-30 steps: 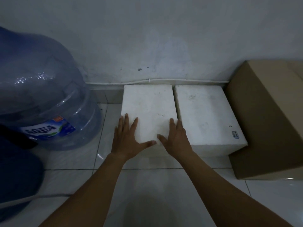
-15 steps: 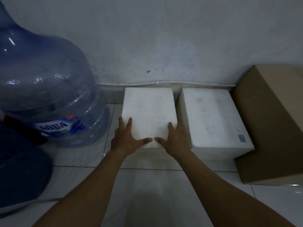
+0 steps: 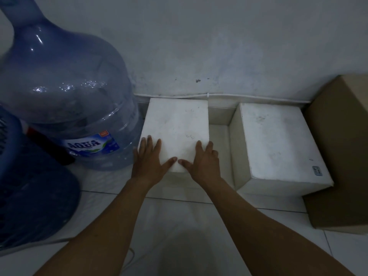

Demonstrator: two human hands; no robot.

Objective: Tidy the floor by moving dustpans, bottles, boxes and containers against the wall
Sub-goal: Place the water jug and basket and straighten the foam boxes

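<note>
A white foam box (image 3: 176, 120) stands on the tiled floor with its far end at the wall. My left hand (image 3: 149, 158) lies flat on its near left corner, fingers straight. My right hand (image 3: 203, 160) lies flat on its near right corner, fingers reaching over the right edge. A second white foam box (image 3: 278, 144) stands to the right, a clear gap between the two. A large blue water bottle (image 3: 65, 92) with an AQUA label stands just left of the first box.
A brown cardboard box (image 3: 342, 148) stands at the right against the second foam box. A dark blue plastic container (image 3: 25, 196) fills the left edge. A thin white cable (image 3: 239, 95) runs along the wall's base. Pale floor tiles (image 3: 179, 226) lie in front.
The left foam box has slid left under both hands, opening a gap from the right foam box and closing on the water bottle. The camera view has also shifted.
</note>
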